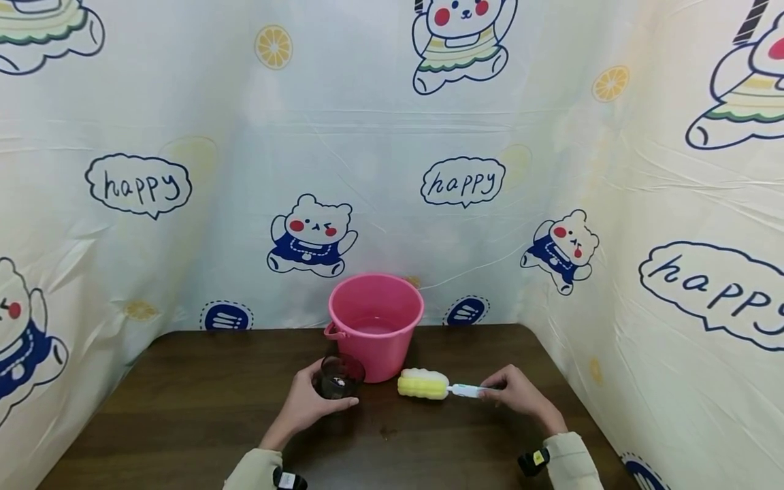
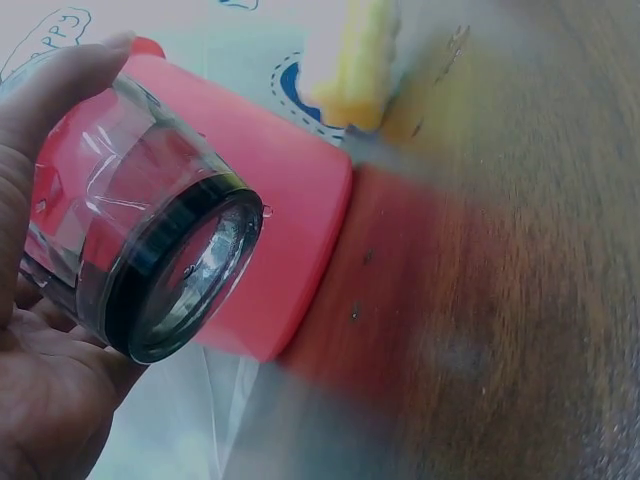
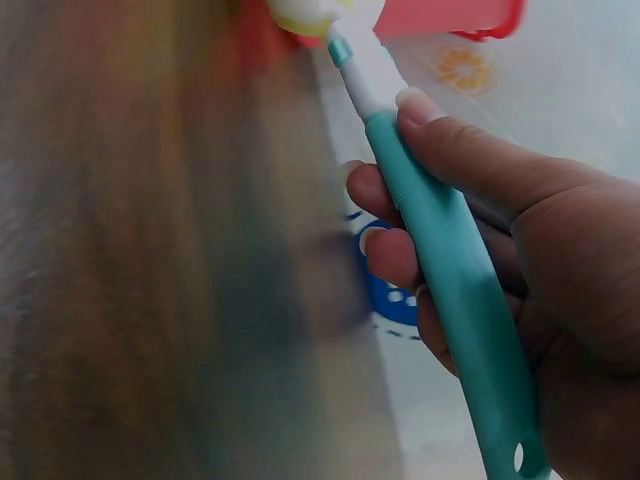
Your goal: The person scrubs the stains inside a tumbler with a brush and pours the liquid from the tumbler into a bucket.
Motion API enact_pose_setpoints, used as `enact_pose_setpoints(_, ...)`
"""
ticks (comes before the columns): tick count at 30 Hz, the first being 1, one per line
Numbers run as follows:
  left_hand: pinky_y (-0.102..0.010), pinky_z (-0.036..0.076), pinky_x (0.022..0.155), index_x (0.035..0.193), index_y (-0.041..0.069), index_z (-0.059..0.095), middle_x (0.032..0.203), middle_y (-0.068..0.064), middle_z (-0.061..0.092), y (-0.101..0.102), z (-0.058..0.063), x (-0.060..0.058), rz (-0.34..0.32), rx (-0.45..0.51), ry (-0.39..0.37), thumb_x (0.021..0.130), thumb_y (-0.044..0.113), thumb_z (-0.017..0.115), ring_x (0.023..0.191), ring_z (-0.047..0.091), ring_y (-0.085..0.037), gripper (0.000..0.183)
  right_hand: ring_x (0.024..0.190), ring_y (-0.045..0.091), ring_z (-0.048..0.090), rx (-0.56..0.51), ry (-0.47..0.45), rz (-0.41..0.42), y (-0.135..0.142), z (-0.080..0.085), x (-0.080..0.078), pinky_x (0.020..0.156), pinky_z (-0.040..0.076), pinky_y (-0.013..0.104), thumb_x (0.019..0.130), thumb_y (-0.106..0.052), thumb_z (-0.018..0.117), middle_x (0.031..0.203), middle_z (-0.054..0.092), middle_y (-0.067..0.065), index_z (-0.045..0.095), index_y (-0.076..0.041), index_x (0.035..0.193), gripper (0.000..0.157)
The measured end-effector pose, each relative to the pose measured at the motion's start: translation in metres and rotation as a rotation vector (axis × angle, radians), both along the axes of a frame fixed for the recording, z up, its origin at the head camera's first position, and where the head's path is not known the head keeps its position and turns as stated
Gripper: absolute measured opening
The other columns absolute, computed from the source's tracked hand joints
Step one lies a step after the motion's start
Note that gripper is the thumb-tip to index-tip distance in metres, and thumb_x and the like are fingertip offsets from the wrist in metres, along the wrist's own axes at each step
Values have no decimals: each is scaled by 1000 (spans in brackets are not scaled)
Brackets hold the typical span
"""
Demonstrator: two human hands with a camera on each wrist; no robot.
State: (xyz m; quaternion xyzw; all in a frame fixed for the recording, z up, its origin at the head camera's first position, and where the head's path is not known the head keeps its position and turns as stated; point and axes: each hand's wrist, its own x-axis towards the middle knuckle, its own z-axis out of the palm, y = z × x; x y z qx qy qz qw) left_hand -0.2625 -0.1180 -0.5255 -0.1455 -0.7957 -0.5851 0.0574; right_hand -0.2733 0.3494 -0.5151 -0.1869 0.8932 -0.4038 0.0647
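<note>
My left hand (image 1: 306, 401) grips a dark transparent glass (image 1: 338, 378) in front of the pink bucket (image 1: 380, 340). In the left wrist view the thumb and fingers wrap the glass (image 2: 150, 220), whose thick base faces the camera. My right hand (image 1: 517, 391) holds a sponge brush by its handle (image 1: 468, 390). The brush's yellow and white sponge head (image 1: 424, 384) points left toward the bucket's lower right side. Seen from the right wrist, thumb and fingers close round the teal handle (image 3: 450, 270), which has a hole at its end.
The bucket stands at the back of a dark wooden table (image 1: 184, 401), its handle lug on the left. A printed plastic curtain (image 1: 380, 136) with cartoon bears hangs behind and along both sides. Small water drops or marks (image 1: 387, 433) lie on the wood in front.
</note>
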Motion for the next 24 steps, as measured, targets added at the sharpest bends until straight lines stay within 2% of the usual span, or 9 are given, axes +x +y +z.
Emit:
enact_pose_setpoints(4, -33, 53, 91, 130, 17, 64, 118, -2, 72, 0, 1, 1, -10, 8, 1, 69, 23, 96, 108, 65, -17, 70, 64, 8, 61, 41, -30, 17, 0, -10, -1, 57, 55, 28, 92, -23, 76, 78, 71, -2, 79, -9, 89, 15)
enact_pose_setpoints(10, -34, 53, 92, 129, 19, 64, 119, -2, 71, -1, 1, 1, -15, 11, -4, 69, 24, 96, 109, 65, -17, 69, 64, 4, 54, 165, -41, 46, -4, -9, 3, 58, 47, 24, 90, -25, 78, 73, 69, -7, 78, -13, 78, 17)
enact_pose_setpoints(17, -32, 53, 92, 131, 18, 64, 119, -1, 71, -2, 1, 1, -19, 16, -16, 68, 27, 97, 110, 65, -17, 72, 61, 5, 50, 205, -135, 61, -12, -1, 10, 56, 43, 22, 89, -25, 79, 70, 67, -6, 77, -12, 78, 18)
enact_pose_setpoints(22, -30, 54, 92, 132, 18, 64, 119, 0, 71, -3, 1, 1, -15, 9, -16, 67, 26, 97, 110, 66, -17, 73, 61, 8, 49, 252, -168, 76, -18, 9, 12, 55, 41, 25, 91, -23, 76, 72, 68, -3, 78, -10, 80, 18)
enact_pose_setpoints(24, -30, 54, 92, 131, 19, 64, 118, 2, 71, -4, 2, 2, -24, 5, -16, 67, 26, 97, 109, 66, -16, 73, 63, 10, 51, 281, -150, 74, -21, 14, 9, 56, 43, 27, 93, -24, 74, 75, 69, -1, 78, -10, 83, 17)
